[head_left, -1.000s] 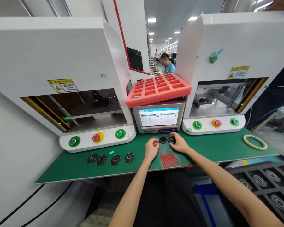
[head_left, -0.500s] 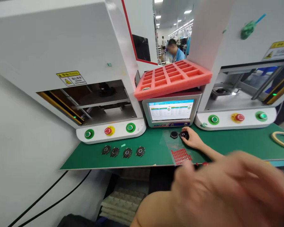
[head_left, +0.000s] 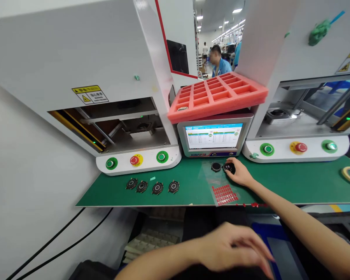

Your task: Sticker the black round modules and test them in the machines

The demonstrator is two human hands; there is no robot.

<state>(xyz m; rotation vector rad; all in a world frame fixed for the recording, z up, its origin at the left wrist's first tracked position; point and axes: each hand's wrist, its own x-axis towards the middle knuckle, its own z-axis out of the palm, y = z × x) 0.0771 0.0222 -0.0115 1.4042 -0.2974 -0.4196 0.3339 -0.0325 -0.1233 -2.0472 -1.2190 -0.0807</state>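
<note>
My right hand (head_left: pixel 239 174) closes narrowly on a black round disc (head_left: pixel 229 167) at twelve o'clock on the green bench (head_left: pixel 294 186), beside a second disc (head_left: pixel 216 167), while my left hand (head_left: pixel 233 249) hangs open and empty at six o'clock.

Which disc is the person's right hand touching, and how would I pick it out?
Find the bright screen in the middle of the scene. On the green bench just below it, the right hand rests against a small round black disc. That disc shows white marks on top, unlike the plain dark disc right beside it on its left.
</note>
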